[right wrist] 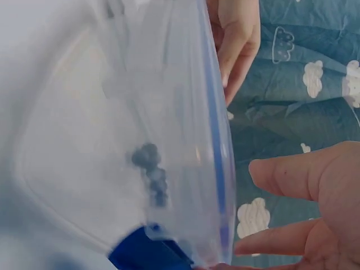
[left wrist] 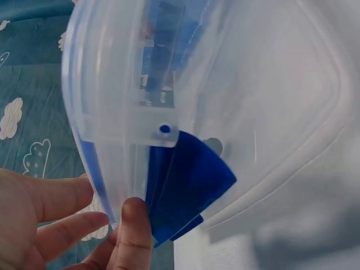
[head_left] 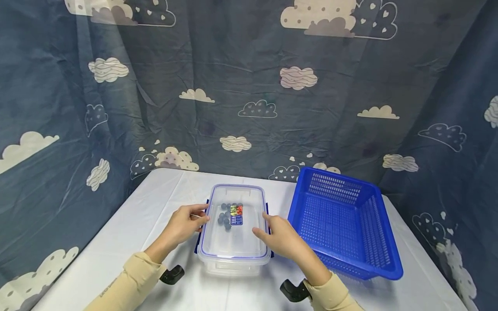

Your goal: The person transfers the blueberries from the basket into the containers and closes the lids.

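Observation:
A clear food container (head_left: 233,268) sits on the white table, with small round blue-grey balls (head_left: 224,218) showing through its clear lid (head_left: 249,242). The lid has a blue-violet seal and a printed label (head_left: 236,215). My left hand (head_left: 186,222) pinches the lid's left edge. Close to those fingers, a blue latch flap (left wrist: 188,185) stands out from the side. At the right edge is my right hand (head_left: 282,235), its thumb (right wrist: 287,177) held apart over the lid and its other fingertips at the rim, beside a blue latch flap (right wrist: 149,253).
A blue plastic basket (head_left: 338,224) with perforated sides stands right of the container, close to my right forearm. Behind and beside the white table (head_left: 163,194) hangs a dark blue cloth (head_left: 218,56) printed with clouds. Black camera mounts (head_left: 173,274) sit at both wrists.

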Demonstrator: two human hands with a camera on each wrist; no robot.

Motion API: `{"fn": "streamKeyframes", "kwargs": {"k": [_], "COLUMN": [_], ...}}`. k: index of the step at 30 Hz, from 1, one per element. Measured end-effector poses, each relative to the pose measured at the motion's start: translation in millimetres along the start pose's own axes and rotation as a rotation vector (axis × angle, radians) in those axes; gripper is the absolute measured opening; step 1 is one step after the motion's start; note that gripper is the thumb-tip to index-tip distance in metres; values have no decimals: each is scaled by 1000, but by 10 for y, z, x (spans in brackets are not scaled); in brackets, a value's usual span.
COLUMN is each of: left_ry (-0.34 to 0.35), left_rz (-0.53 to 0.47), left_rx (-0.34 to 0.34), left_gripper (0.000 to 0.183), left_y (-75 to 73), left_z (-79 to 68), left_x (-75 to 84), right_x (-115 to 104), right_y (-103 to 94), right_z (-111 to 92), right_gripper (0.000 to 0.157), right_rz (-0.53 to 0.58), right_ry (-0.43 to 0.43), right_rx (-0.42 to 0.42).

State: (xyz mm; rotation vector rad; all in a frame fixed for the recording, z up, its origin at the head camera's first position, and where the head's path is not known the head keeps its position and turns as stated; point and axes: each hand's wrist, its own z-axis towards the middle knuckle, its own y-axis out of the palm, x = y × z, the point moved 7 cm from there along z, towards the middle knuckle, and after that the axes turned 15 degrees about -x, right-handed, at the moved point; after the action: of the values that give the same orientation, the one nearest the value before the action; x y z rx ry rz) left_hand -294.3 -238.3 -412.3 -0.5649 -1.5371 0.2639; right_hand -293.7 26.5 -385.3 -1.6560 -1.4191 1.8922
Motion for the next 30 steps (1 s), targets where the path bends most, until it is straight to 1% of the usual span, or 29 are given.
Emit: {"fn": "streamKeyframes", "kwargs": {"k": [3,7,10,12,14,16,19,21,24,26,28,30], "left_ry": [6,17,32,33,28,15,-11,-36,-75,-80,-69,-50], "left_rz": [7,71,93,63,16,-35,-149,-222,-333,-403,-468,-517], "left_rx": [20,49,74,81,77,63,30,13,-9,-33,-62,-88], "left_gripper": [42,45,50,56,61,66,74,79,84,84,80,76], "left_y": [-3,-9,-9,9,50,114,225,293,380,436,486,525], "left_z": [-25,-73,-125,-160,-186,-204,-218,-224,-236,-237,-234,-222], "left_x": [-22,-73,-121,-168,-235,-313,-430,-498,-577,-609,-616,-618], "right_x": [-21,20,91,156,229,310,430,498,543,549,554,575], "right_y": [68,205,316,378,432,492,585,650,739,788,822,840], "right_z": [-86,-211,-275,-297,-313,-317,-295,-263,-197,-161,-144,-138], "right_gripper": [69,74,79,81,83,86,90,92,91,89,86,84], "right_rz": [28,116,191,239,286,353,503,625,806,906,980,1013], "right_ry": [-33,-65,-67,-44,-8,33,75,80,25,-30,-76,-93], "right_rx": [37,84,120,149,177,183,160,137,82,37,-2,-15]}}
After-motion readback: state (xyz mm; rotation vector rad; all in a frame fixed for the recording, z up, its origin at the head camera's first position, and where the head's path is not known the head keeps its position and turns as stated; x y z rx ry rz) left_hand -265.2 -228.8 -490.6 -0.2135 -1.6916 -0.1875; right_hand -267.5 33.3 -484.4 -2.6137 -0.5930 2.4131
